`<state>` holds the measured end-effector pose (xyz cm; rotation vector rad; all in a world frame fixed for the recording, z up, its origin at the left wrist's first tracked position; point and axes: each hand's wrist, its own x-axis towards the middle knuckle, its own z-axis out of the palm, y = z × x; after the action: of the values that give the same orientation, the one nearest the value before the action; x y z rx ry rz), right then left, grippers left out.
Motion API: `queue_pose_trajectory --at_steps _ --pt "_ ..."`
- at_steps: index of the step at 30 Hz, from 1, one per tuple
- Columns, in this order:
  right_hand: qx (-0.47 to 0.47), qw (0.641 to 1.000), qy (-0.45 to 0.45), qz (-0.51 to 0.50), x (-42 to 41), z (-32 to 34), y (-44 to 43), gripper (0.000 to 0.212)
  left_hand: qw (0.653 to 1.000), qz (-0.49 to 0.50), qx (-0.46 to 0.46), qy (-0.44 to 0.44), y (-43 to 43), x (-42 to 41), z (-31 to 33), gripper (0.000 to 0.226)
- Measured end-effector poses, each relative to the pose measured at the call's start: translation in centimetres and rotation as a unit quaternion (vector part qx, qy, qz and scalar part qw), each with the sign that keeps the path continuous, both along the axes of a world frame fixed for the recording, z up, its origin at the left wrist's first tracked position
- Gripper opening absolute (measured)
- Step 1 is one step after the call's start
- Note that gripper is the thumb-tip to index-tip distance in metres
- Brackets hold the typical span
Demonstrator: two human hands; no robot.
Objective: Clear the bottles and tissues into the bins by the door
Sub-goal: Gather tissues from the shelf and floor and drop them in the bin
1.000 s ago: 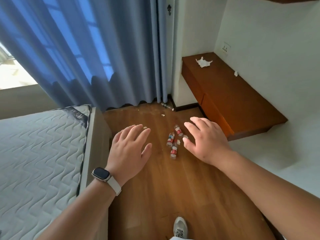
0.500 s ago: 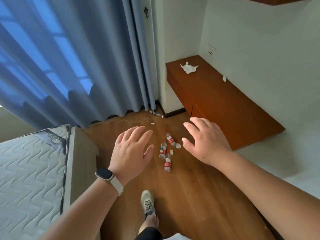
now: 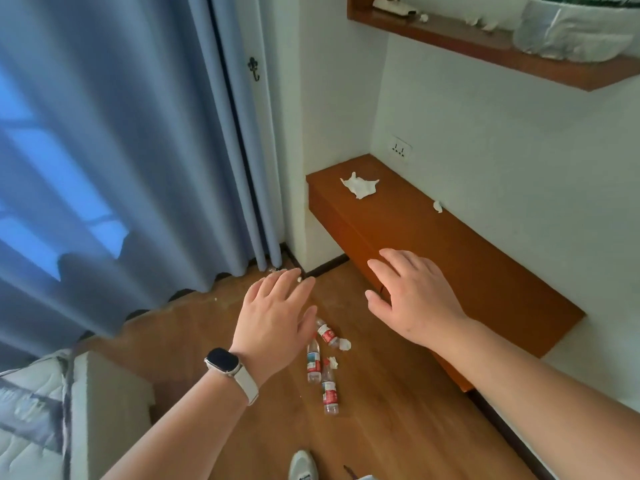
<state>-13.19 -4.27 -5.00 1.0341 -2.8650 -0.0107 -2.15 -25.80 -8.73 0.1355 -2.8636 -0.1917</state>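
Observation:
Three small clear bottles with red labels (image 3: 314, 362) lie together on the wooden floor, with two crumpled tissue bits (image 3: 344, 344) beside them. A larger crumpled tissue (image 3: 360, 186) and a small scrap (image 3: 437, 206) lie on the low wooden bench (image 3: 450, 258). My left hand (image 3: 277, 317) hovers above the bottles with fingers spread, holding nothing; a watch is on its wrist. My right hand (image 3: 412, 296) hangs open over the bench's front edge, also holding nothing. No bins are in view.
Blue curtains (image 3: 121, 150) hang at the left down to the floor. A mattress corner (image 3: 31, 410) sits at the lower left. A wall shelf (image 3: 485, 39) with white items runs above the bench. My shoe (image 3: 303, 465) shows at the bottom edge. Small crumbs lie by the curtain hem.
The view has swung right and closer to the corner; the bottles now sit lower in the view under my left hand. Both hands stay open and hold nothing.

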Motion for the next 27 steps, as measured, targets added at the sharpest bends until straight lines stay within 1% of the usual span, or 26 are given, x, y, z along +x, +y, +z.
queue_pose_trajectory --at_steps 5,9,14,17,22,27 --pt "0.013 1.0 -0.006 -0.022 -2.7 0.0 -2.5 0.056 1.0 -0.013 0.012 -0.006 -3.2 -5.3 0.3 0.041" --pt "0.035 0.998 -0.016 -0.052 -5.9 -0.2 -2.6 0.058 0.999 -0.038 0.011 -0.002 -3.9 -9.4 -0.1 0.041" --pt "0.039 0.995 -0.04 -0.081 -10.6 -2.1 -2.2 0.06 0.998 -0.061 0.001 -0.004 -3.7 -14.4 -1.0 0.04" --pt "0.026 0.994 -0.057 -0.086 -14.3 -3.3 -1.9 0.06 0.997 -0.075 -0.019 -0.012 -3.6 -17.9 -1.7 0.041" --pt "0.016 0.993 -0.079 -0.082 -22.5 -4.7 -1.1 0.059 0.997 -0.051 -0.042 -0.034 -3.1 -25.5 -2.3 0.043" --pt "-0.005 0.992 -0.094 -0.087 -31.2 -5.7 0.9 0.058 0.993 -0.046 -0.056 -0.098 -1.4 -34.4 -2.5 0.044"
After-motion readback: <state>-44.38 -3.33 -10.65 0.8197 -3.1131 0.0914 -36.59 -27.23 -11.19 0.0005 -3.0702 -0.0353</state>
